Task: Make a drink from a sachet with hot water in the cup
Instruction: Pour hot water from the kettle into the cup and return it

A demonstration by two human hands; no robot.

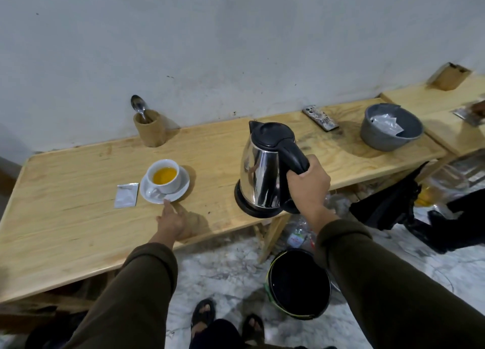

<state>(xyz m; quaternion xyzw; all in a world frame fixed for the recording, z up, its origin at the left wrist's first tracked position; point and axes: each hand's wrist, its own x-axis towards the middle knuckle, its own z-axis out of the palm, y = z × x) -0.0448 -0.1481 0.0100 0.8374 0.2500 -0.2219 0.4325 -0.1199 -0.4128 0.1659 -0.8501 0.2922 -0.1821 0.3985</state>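
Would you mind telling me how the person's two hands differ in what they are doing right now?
The right hand is closed around the black handle of the steel kettle, while the left hand grips nothing. The right hand is held up at the kettle's side; the left hand lies low on the wooden table, fingers stretched to the rim of the saucer under the cup. Both wear dark olive sleeves.

— What colours sat by the left hand point(172, 224)?
— White cup point(164, 176) and saucer point(164, 188), orange-yellow drink point(164, 176), silver sachet point(126, 195).
— In the right hand point(309, 184)?
— A chrome kettle point(265, 170), black-handled.
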